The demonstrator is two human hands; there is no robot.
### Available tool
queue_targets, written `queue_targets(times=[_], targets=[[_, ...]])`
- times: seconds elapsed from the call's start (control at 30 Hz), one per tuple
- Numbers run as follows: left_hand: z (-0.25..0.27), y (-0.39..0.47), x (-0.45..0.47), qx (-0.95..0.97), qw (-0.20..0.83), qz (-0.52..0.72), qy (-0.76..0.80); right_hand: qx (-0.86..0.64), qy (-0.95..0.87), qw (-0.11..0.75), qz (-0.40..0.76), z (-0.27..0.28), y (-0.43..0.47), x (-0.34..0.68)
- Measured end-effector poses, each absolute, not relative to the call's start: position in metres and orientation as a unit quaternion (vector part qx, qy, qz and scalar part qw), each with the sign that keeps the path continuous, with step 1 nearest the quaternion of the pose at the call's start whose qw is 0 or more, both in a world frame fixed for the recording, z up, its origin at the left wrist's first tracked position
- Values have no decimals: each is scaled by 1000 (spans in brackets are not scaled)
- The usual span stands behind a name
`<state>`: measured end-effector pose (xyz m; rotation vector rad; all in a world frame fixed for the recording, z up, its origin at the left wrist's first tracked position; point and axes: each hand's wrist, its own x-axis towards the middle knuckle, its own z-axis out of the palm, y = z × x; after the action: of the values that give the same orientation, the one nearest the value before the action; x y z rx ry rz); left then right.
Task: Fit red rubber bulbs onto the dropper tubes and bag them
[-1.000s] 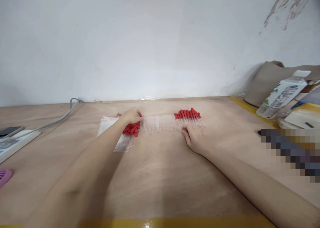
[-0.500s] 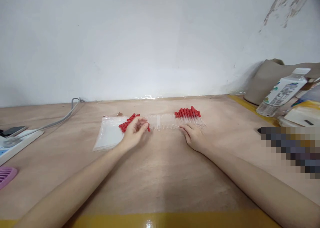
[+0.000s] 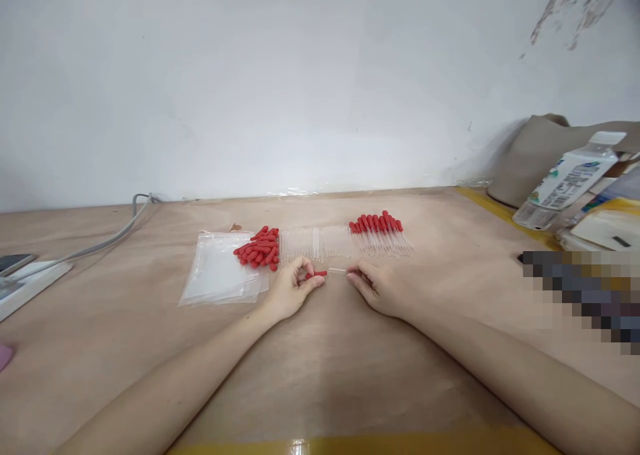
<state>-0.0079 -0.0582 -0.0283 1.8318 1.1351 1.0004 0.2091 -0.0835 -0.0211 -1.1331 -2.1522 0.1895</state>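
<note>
The left hand [image 3: 289, 288] pinches a red bulb [image 3: 317, 274] at table centre, the right hand [image 3: 380, 287] at its 3 o'clock pinches a clear tube [image 3: 338, 270]; line them up end-on before pushing, I'd judge.

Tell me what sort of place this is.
Probably a small hand-assembly workbench: a plywood table against a bare wall, loose red rubber bulbs on plastic bags, clear tubes, and finished droppers.

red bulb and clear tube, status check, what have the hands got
Left hand pinching one red bulb. Right hand pinching a clear tube, ends facing, not joined. Loose bulbs and finished droppers behind; nothing between the hands.
</note>
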Motion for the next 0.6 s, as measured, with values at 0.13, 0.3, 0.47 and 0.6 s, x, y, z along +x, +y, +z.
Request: queue_targets(times=[0.13,0.3,0.47,0.6], targets=[[-27,-59,-9,727,381,388,419,-398,-843,351,88,-27,-83,205],[-29,-59,-10,729,402,381,403,-393,-843,357,87,-28,-82,205],[-28,-60,-10,738,405,376,388,-398,-842,354,89,-23,-83,205],[-25,-63,-9,736,413,370,388,-381,-852,344,105,-19,-82,204]])
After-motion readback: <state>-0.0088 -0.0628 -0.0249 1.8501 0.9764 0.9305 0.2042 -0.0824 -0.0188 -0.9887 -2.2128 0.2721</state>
